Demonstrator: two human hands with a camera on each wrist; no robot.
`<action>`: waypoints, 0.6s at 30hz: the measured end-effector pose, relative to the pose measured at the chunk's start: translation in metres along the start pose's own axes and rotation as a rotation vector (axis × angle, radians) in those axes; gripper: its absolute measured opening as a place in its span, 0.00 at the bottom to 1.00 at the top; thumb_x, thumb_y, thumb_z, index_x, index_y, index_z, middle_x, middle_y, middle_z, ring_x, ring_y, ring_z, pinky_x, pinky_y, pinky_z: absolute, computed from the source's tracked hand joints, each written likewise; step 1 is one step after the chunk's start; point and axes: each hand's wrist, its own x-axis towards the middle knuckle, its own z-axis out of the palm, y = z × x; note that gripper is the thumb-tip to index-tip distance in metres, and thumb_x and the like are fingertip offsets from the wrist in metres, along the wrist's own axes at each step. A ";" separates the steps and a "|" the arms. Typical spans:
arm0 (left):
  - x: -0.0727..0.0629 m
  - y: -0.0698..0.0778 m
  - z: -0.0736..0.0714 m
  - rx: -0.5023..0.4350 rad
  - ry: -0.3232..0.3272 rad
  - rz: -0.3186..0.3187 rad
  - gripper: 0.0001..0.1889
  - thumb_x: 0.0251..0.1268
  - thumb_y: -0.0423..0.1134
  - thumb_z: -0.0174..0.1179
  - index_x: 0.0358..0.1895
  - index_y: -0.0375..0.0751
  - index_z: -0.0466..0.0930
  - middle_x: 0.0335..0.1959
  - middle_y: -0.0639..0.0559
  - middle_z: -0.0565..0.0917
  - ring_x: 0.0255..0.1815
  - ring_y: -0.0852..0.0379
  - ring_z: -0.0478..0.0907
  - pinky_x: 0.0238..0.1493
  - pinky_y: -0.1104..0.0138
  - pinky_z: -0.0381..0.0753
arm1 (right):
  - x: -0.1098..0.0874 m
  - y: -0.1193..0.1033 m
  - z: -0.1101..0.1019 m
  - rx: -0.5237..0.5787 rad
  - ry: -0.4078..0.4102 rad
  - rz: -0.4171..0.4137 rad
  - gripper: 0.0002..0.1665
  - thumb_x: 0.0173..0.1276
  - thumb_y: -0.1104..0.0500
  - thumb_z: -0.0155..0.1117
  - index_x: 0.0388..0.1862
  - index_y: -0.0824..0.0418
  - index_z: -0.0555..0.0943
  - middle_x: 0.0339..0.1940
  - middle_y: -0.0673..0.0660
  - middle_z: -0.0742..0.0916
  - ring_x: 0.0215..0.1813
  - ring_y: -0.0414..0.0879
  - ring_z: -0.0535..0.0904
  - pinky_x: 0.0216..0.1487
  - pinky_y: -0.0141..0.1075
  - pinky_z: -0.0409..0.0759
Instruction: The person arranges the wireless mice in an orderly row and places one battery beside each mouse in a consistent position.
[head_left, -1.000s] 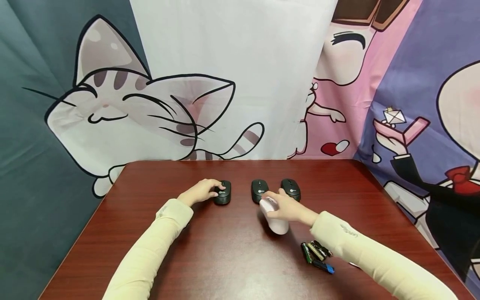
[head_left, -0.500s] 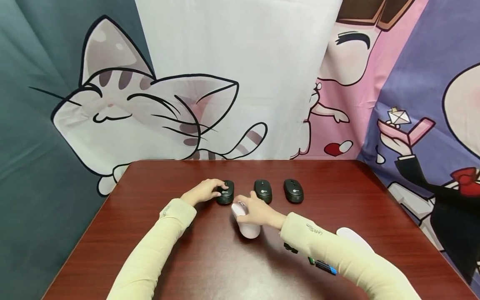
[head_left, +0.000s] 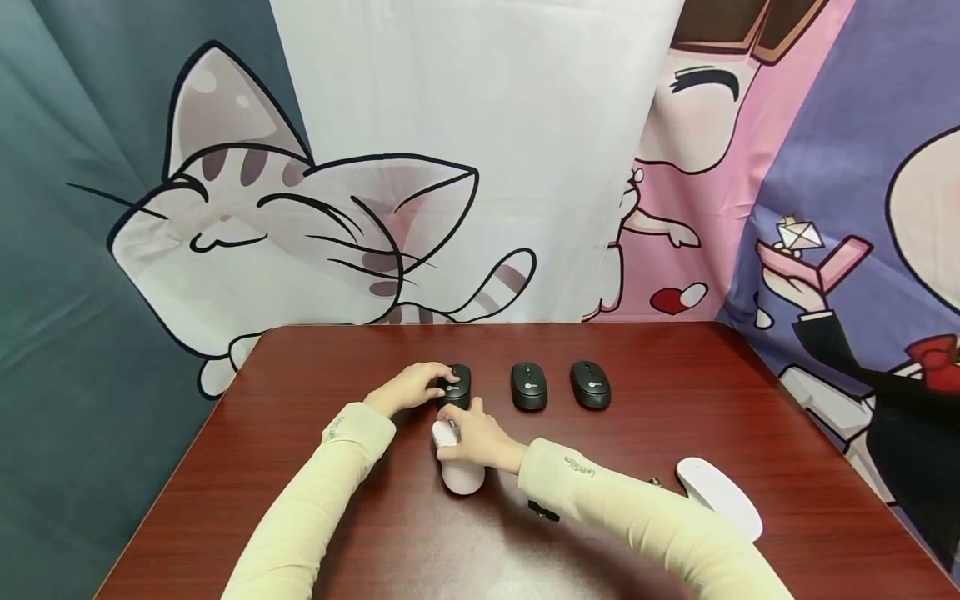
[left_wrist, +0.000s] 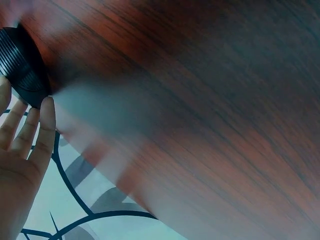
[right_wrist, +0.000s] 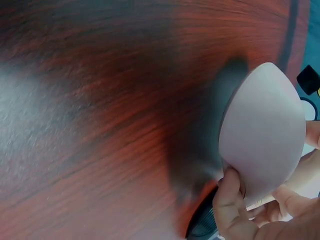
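Observation:
My left hand (head_left: 405,389) holds the leftmost black computer mouse (head_left: 457,385) at the back of the table, gripping it from its left side. In the left wrist view the ribbed side of that black mouse (left_wrist: 22,65) shows between thumb and fingertips. Just in front of it, my right hand (head_left: 486,439) grips a white computer mouse (head_left: 462,478) with thumb and fingers at its sides. The right wrist view shows this white mouse (right_wrist: 265,125) held over the wood, its shadow beside it, with part of the black mouse (right_wrist: 202,217) behind the thumb.
Two more black mice (head_left: 529,387) (head_left: 591,385) stand in a row to the right. Another white mouse (head_left: 723,500) lies at the right, partly behind the right sleeve. A battery end (head_left: 655,481) peeks out past that sleeve. A printed curtain hangs behind the table's far edge.
My right hand has carried the white mouse left, from before the middle black mouse to before the leftmost one. The other white mouse has come into view; the sleeve now covers most batteries.

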 end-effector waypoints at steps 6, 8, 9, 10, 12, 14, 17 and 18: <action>0.001 -0.001 0.001 0.008 0.011 0.014 0.15 0.58 0.28 0.61 0.50 0.37 0.81 0.53 0.40 0.80 0.58 0.42 0.75 0.59 0.52 0.72 | 0.001 -0.001 0.007 -0.033 -0.020 0.033 0.26 0.48 0.55 0.71 0.48 0.57 0.76 0.41 0.63 0.72 0.29 0.54 0.77 0.29 0.38 0.75; 0.002 -0.002 0.000 0.004 0.009 0.023 0.15 0.58 0.28 0.61 0.50 0.37 0.80 0.54 0.40 0.80 0.58 0.42 0.75 0.59 0.52 0.72 | 0.001 -0.001 0.009 -0.063 -0.028 0.052 0.26 0.49 0.54 0.72 0.47 0.57 0.76 0.41 0.63 0.71 0.29 0.55 0.78 0.29 0.39 0.77; 0.002 -0.001 0.000 0.005 0.009 0.027 0.15 0.58 0.28 0.61 0.50 0.37 0.80 0.54 0.39 0.80 0.58 0.42 0.75 0.59 0.52 0.72 | 0.000 -0.002 0.010 -0.075 -0.029 0.059 0.26 0.49 0.53 0.72 0.47 0.58 0.76 0.41 0.63 0.71 0.29 0.57 0.79 0.29 0.40 0.77; 0.002 -0.001 0.000 0.008 0.009 0.033 0.15 0.58 0.28 0.61 0.50 0.37 0.81 0.54 0.39 0.80 0.58 0.42 0.75 0.59 0.52 0.72 | 0.000 -0.002 0.010 -0.085 -0.030 0.065 0.26 0.50 0.52 0.73 0.47 0.58 0.76 0.41 0.63 0.71 0.29 0.57 0.79 0.29 0.40 0.77; 0.001 -0.001 -0.001 -0.002 0.007 0.031 0.15 0.58 0.28 0.61 0.49 0.36 0.81 0.53 0.39 0.80 0.58 0.42 0.75 0.59 0.52 0.72 | 0.000 -0.003 0.011 -0.095 -0.033 0.070 0.27 0.50 0.49 0.73 0.46 0.59 0.76 0.42 0.63 0.71 0.30 0.58 0.79 0.29 0.39 0.77; 0.001 -0.001 -0.001 0.002 0.007 0.030 0.15 0.58 0.28 0.61 0.49 0.36 0.81 0.53 0.39 0.80 0.58 0.42 0.76 0.59 0.52 0.72 | 0.000 -0.004 0.012 -0.089 -0.033 0.073 0.28 0.50 0.47 0.73 0.46 0.59 0.76 0.43 0.63 0.71 0.30 0.58 0.79 0.29 0.39 0.77; 0.000 -0.001 -0.001 -0.005 -0.001 0.022 0.15 0.58 0.28 0.61 0.50 0.36 0.80 0.53 0.39 0.80 0.58 0.42 0.75 0.60 0.52 0.71 | 0.002 -0.004 0.013 -0.086 -0.039 0.079 0.29 0.50 0.45 0.73 0.45 0.60 0.75 0.43 0.64 0.71 0.30 0.57 0.79 0.29 0.38 0.76; 0.000 -0.001 -0.001 -0.004 -0.002 0.023 0.15 0.58 0.28 0.60 0.50 0.36 0.80 0.54 0.39 0.80 0.58 0.42 0.75 0.60 0.52 0.71 | 0.002 -0.004 0.013 -0.092 -0.044 0.080 0.30 0.50 0.45 0.73 0.46 0.60 0.74 0.42 0.64 0.72 0.30 0.58 0.80 0.29 0.38 0.76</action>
